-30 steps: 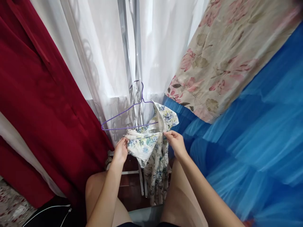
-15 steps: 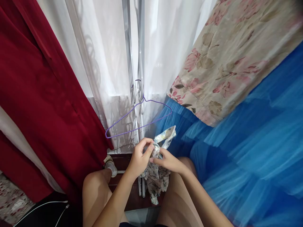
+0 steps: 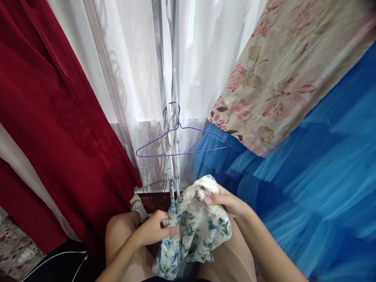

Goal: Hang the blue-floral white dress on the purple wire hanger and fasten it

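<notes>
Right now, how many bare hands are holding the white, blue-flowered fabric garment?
2: bare left hand at the left of the garment; bare right hand at its upper right. The garment partly hides both.

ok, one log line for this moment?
left hand: holds garment | right hand: holds garment | garment: floral, bunched, apart from hanger | hanger: purple, hanging at stand

Garment: thin cloth, matt, crumpled
Hanger: smooth, plastic-looking
Stand: smooth, metal-looking, slight sheen
Far white curtain: thin cloth, faint sheen
Left red curtain: smooth cloth, mostly matt
Right floral cloth: woven-looking, matt
Right blue cloth: sheer, net-like, ruffled
Near-left cable: smooth, plastic-looking
</notes>
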The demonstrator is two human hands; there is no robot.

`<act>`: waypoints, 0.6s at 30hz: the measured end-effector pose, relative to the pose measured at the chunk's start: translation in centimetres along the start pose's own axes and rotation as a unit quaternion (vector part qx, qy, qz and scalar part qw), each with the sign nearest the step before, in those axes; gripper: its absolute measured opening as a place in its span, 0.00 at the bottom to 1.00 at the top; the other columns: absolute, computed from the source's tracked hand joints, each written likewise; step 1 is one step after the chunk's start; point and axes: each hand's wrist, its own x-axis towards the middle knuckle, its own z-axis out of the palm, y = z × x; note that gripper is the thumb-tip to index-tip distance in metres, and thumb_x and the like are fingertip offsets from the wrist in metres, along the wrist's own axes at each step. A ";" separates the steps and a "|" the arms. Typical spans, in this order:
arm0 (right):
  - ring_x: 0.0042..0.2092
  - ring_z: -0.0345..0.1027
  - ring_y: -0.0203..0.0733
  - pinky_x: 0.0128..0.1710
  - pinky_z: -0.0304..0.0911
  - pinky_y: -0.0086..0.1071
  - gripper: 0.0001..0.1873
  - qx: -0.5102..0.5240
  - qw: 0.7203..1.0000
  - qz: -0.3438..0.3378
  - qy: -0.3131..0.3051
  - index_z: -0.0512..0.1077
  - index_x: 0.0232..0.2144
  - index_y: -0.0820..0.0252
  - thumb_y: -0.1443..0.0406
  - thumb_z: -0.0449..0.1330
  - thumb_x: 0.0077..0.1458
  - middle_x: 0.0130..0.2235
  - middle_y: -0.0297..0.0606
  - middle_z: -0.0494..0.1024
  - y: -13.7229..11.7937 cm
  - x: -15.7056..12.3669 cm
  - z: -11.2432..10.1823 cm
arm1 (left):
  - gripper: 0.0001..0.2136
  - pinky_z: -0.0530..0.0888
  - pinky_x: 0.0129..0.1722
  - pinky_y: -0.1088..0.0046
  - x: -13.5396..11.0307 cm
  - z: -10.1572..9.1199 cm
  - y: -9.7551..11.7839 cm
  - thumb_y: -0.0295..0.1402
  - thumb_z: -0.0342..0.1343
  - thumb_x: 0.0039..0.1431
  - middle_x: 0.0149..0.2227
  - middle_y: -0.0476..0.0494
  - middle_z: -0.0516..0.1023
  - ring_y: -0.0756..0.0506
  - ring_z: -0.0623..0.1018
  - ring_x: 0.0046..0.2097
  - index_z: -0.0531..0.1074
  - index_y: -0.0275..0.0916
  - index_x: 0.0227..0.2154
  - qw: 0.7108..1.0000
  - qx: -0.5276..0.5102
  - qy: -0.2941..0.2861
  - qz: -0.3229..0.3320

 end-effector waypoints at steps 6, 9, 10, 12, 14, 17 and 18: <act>0.31 0.73 0.42 0.33 0.68 0.31 0.18 -0.114 0.988 -0.089 0.045 0.77 0.37 0.64 0.63 0.73 0.42 0.32 0.39 0.80 -3.1 -0.4 -2.5 | 0.12 0.56 0.65 0.54 -1.1 -9.5 -1.1 0.42 0.57 0.61 0.36 0.45 0.79 0.42 0.75 0.46 0.80 0.43 0.29 0.953 0.261 0.096 0.123; 0.29 0.69 0.39 0.29 0.63 0.28 0.16 -0.227 0.969 -0.085 0.053 0.76 0.34 0.64 0.60 0.72 0.44 0.30 0.36 0.78 -3.7 0.4 -1.9 | 0.10 0.51 0.66 0.50 -0.3 -15.2 0.8 0.40 0.55 0.62 0.43 0.45 0.79 0.41 0.73 0.50 0.81 0.49 0.39 0.902 0.384 0.150 0.130; 0.29 0.68 0.38 0.28 0.62 0.28 0.16 -0.259 0.960 -0.094 0.057 0.76 0.34 0.64 0.59 0.71 0.46 0.30 0.36 0.78 -3.8 0.9 -1.6 | 0.11 0.52 0.65 0.49 0.2 -16.8 1.4 0.41 0.54 0.62 0.46 0.44 0.78 0.39 0.71 0.53 0.80 0.49 0.42 0.888 0.407 0.177 0.121; 0.30 0.68 0.39 0.29 0.62 0.29 0.18 -0.300 0.944 -0.127 0.062 0.76 0.39 0.63 0.58 0.69 0.49 0.32 0.36 0.77 -3.9 1.9 -1.0 | 0.13 0.54 0.63 0.48 1.5 -19.7 2.6 0.41 0.51 0.64 0.52 0.43 0.77 0.36 0.67 0.58 0.78 0.49 0.45 0.873 0.424 0.223 0.091; 0.34 0.69 0.41 0.33 0.64 0.30 0.24 -0.313 0.930 -0.178 0.077 0.73 0.49 0.62 0.58 0.67 0.51 0.37 0.38 0.78 -4.0 3.2 -0.9 | 0.16 0.56 0.62 0.48 3.1 -21.6 3.8 0.42 0.47 0.66 0.56 0.42 0.74 0.36 0.65 0.60 0.75 0.47 0.48 0.872 0.414 0.253 0.073; 0.37 0.70 0.42 0.37 0.66 0.33 0.36 -0.357 0.891 -0.238 0.150 0.64 0.63 0.61 0.59 0.64 0.53 0.41 0.40 0.77 -4.5 5.5 -1.9 | 0.19 0.61 0.61 0.55 5.0 -22.6 5.6 0.44 0.42 0.67 0.55 0.40 0.74 0.38 0.66 0.60 0.74 0.43 0.48 0.874 0.388 0.280 0.087; 0.35 0.69 0.42 0.36 0.66 0.33 0.36 -0.394 0.869 -0.240 0.181 0.62 0.64 0.62 0.58 0.62 0.55 0.38 0.40 0.78 -4.7 6.3 -2.4 | 0.19 0.63 0.60 0.58 5.4 -22.5 6.2 0.45 0.41 0.67 0.54 0.41 0.75 0.39 0.67 0.59 0.75 0.43 0.46 0.871 0.386 0.288 0.096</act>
